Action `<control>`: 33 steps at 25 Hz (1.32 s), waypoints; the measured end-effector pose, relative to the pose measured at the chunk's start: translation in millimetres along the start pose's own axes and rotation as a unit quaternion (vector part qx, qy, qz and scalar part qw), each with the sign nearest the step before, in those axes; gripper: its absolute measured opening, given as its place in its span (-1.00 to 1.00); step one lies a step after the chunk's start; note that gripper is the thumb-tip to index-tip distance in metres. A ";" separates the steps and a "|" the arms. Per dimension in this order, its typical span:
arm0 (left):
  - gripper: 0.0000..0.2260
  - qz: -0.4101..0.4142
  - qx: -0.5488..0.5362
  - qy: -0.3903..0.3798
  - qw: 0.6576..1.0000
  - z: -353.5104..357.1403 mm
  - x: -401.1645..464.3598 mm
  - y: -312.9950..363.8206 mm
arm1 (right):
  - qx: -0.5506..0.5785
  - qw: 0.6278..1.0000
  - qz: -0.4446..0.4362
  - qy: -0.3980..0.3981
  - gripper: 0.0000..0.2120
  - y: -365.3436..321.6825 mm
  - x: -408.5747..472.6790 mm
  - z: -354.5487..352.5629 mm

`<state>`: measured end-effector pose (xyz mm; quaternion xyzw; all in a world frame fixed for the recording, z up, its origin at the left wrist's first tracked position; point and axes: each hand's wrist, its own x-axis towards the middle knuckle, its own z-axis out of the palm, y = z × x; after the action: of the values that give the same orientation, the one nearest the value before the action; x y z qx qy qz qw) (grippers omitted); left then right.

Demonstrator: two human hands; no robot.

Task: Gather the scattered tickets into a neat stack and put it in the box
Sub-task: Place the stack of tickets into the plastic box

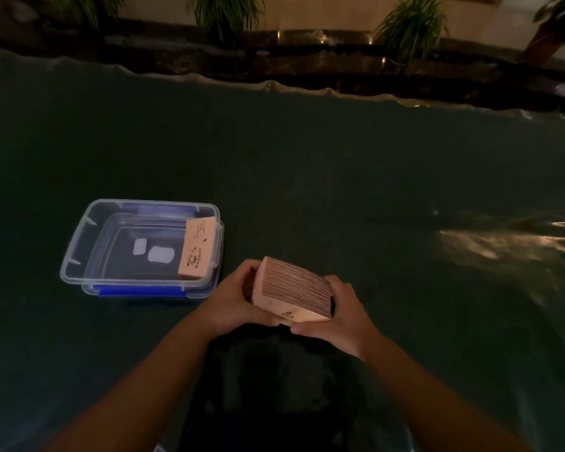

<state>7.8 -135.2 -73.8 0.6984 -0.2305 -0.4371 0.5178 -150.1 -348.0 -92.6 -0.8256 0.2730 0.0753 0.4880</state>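
Head view: left hand (234, 296) and right hand (335, 316) both clamp the ticket stack (292, 290) between them; the box (79, 252), holding one ticket (198, 249), lies left of the grip.

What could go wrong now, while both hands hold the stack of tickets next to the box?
1. The stack is fanned and tilted, pinched only between the left hand and right hand; tickets might slip out and scatter on the cloth.
2. Another stack already leans against the right wall of the box; setting the new one down there could knock it over.
3. The light is dim, so uneven edges may go unnoticed.
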 end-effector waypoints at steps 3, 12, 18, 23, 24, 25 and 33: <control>-0.24 0.005 -0.154 0.021 0.988 -8.4 -11.1 16.0 | 0.149 0.988 0.029 -0.033 -0.19 -31.3 -3.5 9.8; -0.49 0.031 -0.321 0.151 0.934 -73.9 -44.0 56.6 | 0.203 0.974 0.010 -0.098 -0.08 -165.6 4.3 45.9; -0.57 -0.028 -0.292 0.171 0.941 -151.7 -61.9 60.4 | 0.225 0.966 0.016 -0.122 -0.59 -233.2 35.4 99.3; -0.64 -0.078 -0.260 0.173 0.947 -197.2 -59.6 38.9 | 0.242 0.957 0.092 -0.134 -0.62 -256.8 67.2 152.9; -0.65 -0.091 -0.248 0.172 0.949 -202.7 -57.8 34.3 | 0.229 0.958 0.103 -0.135 -0.61 -259.2 73.4 161.5; -0.65 -0.107 -0.238 0.174 0.949 -206.7 -55.2 29.9 | 0.213 0.961 0.114 -0.137 -0.60 -260.9 79.1 169.1; -0.73 -0.215 -0.211 0.207 0.931 -215.7 -29.0 10.7 | 0.198 0.946 0.229 -0.117 -0.50 -263.6 109.5 201.4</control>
<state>177.6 -4.0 -35.5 0.6806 0.1351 -0.4223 0.5832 108.7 -120.0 -37.0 -0.6134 0.4051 0.2253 0.6395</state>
